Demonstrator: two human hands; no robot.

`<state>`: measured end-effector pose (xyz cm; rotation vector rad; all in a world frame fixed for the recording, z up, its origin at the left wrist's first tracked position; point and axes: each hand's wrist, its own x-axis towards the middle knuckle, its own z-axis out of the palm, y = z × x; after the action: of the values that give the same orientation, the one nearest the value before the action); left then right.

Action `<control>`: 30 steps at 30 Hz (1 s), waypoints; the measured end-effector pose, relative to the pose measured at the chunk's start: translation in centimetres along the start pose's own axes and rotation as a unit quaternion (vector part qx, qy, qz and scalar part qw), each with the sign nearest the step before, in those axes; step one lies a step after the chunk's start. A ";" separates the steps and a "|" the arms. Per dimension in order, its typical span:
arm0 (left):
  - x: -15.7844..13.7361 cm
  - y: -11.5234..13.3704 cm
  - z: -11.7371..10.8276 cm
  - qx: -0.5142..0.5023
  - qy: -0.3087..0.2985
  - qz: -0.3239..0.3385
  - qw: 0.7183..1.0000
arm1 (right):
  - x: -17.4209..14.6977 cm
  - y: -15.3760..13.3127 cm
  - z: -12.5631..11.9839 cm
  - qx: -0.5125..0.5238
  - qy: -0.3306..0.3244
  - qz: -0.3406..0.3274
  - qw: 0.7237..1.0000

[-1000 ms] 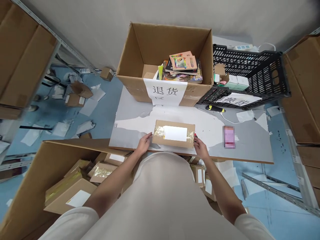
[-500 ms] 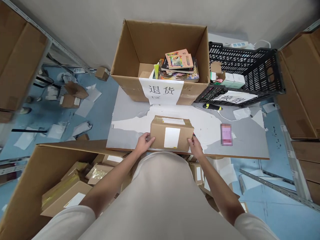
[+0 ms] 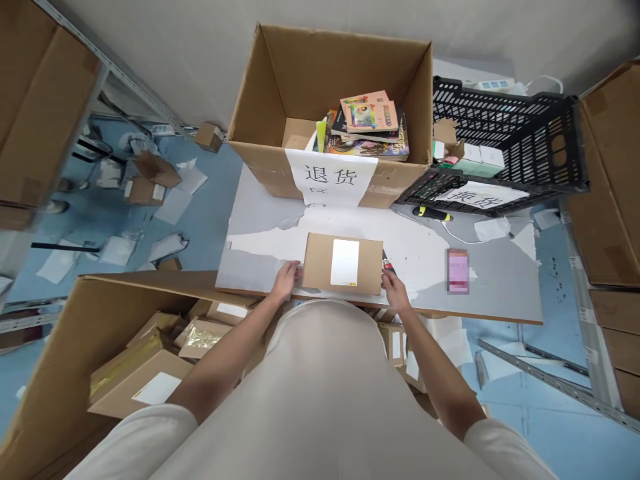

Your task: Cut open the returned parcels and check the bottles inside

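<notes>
A small brown cardboard box [image 3: 317, 263] lies flat near the table's front edge, a white label [image 3: 345, 262] on its top face. My left hand [image 3: 286, 280] rests just off the box's left end, thumb and fingers slightly apart with nothing between them. At the opposite end, the curled fingers of my right hand [image 3: 396, 291] meet the box's right edge. A red and black tool [image 3: 388, 265], perhaps a utility knife, shows just beyond those fingers; its lower part is hidden.
Behind stands a large open carton [image 3: 260, 163] with books [image 3: 367, 120]. Beside it is a black plastic crate [image 3: 560, 177] holding small boxes. A black and yellow tool [image 3: 433, 213] and a blurred pink rectangle [image 3: 458, 271] lie on the table [image 3: 505, 293]. Parcels fill a carton [image 3: 55, 373] at lower left.
The box has tipped down from a tilted pose to lie flat, label upward. My left hand has drawn slightly away from it. More of the red and black tool shows.
</notes>
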<state>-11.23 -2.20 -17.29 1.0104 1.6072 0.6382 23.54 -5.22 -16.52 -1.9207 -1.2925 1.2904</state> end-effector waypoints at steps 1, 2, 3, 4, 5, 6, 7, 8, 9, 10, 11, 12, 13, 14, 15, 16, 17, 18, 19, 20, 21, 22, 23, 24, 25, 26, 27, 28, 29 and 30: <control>-0.4 -0.6 -0.2 -0.002 -0.005 -0.002 1.000 | -0.6 0.6 0.1 0.006 -0.004 -0.001 1.000; -0.9 -1.1 -0.4 0.001 -0.013 0.001 1.000 | -1.1 1.1 0.3 0.006 -0.009 -0.005 1.000; -1.3 -1.6 -0.3 0.007 -0.027 0.011 1.000 | -1.6 1.5 0.7 0.004 -0.019 -0.015 1.000; -1.8 -1.9 -0.2 0.015 -0.044 0.024 0.999 | -2.0 1.7 1.1 0.002 -0.030 -0.027 0.999; -2.1 -2.2 0.1 0.023 -0.060 0.038 0.997 | -2.3 1.8 1.6 0.002 -0.038 -0.038 0.999; -2.3 -2.4 0.5 0.027 -0.075 0.049 0.996 | -2.5 1.7 2.1 0.006 -0.041 -0.047 0.998; -2.4 -2.5 1.0 0.024 -0.086 0.055 0.994 | -2.7 1.5 2.6 0.014 -0.039 -0.050 0.998; -2.4 -2.5 1.4 0.013 -0.090 0.055 0.994 | -2.7 1.3 3.1 0.025 -0.032 -0.049 0.998; -2.3 -2.4 1.8 -0.004 -0.088 0.050 0.995 | -2.7 1.0 3.4 0.039 -0.023 -0.045 0.998; -2.2 -2.2 2.1 -0.022 -0.081 0.046 0.995 | -2.6 0.6 3.5 0.051 -0.013 -0.041 0.998; -2.0 -1.8 2.2 -0.035 -0.071 0.047 0.996 | -2.5 0.2 3.5 0.059 -0.005 -0.040 0.997; -1.8 -1.4 2.1 -0.039 -0.058 0.055 0.996 | -2.4 -0.3 3.3 0.060 0.002 -0.044 0.997; -1.5 -0.7 1.9 -0.031 -0.043 0.069 0.996 | -2.2 -0.9 3.0 0.052 0.007 -0.051 0.997; -1.3 0.0 1.5 -0.012 -0.028 0.086 0.996 | -1.9 -1.6 2.5 0.036 0.014 -0.060 0.997; -1.1 0.9 1.2 0.016 -0.011 0.104 0.994 | -1.6 -2.3 2.0 0.013 0.022 -0.070 0.997; -1.0 1.9 0.8 0.047 0.003 0.120 0.992 | -1.3 -3.1 1.4 -0.017 0.035 -0.077 0.996; -0.8 2.9 0.5 0.081 0.013 0.131 0.988 | -0.9 -3.9 0.9 -0.052 0.049 -0.082 0.994; -0.8 3.8 0.4 0.115 0.022 0.137 0.984 | -0.5 -4.7 0.4 -0.088 0.063 -0.083 0.991; -0.7 4.7 0.3 0.147 0.027 0.138 0.979 | -0.1 -5.4 0.1 -0.121 0.072 -0.079 0.987; -0.7 5.5 0.4 0.173 0.030 0.134 0.975 | 0.3 -6.0 -0.2 -0.146 0.076 -0.072 0.984; -0.7 6.1 0.6 0.192 0.034 0.129 0.972 | 0.7 -6.5 -0.3 -0.163 0.075 -0.062 0.982; -0.7 6.5 0.8 0.202 0.039 0.124 0.971 | 1.1 -6.9 -0.4 -0.171 0.071 -0.052 0.981; -0.7 6.9 1.1 0.204 0.048 0.118 0.971 | 1.4 -7.2 -0.4 -0.172 0.067 -0.043 0.982; -0.7 7.1 1.3 0.200 0.057 0.114 0.971 | 1.7 -7.4 -0.4 -0.171 0.064 -0.036 0.982; -0.7 7.2 1.6 0.194 0.066 0.109 0.973 | 2.0 -7.5 -0.4 -0.169 0.062 -0.031 0.983; -0.7 7.3 1.7 0.187 0.073 0.104 0.974 | 2.2 -7.5 -0.5 -0.166 0.061 -0.027 0.984; -0.8 7.3 1.9 0.182 0.077 0.099 0.975 | 2.3 -7.3 -0.6 -0.162 0.057 -0.027 0.985; -0.8 7.3 1.9 0.178 0.078 0.095 0.976 | 2.4 -7.1 -0.9 -0.153 0.048 -0.030 0.987; -0.8 7.3 1.9 0.175 0.077 0.091 0.977 | 2.5 -6.7 -1.2 -0.139 0.038 -0.033 0.989; -0.8 7.3 1.9 0.173 0.075 0.088 0.978 | 2.5 -6.1 -1.7 -0.123 0.035 -0.033 0.991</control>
<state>-7.25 0.54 -11.38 1.4005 1.8133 0.5753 22.64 -0.15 -12.09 -2.0485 -1.5244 1.0641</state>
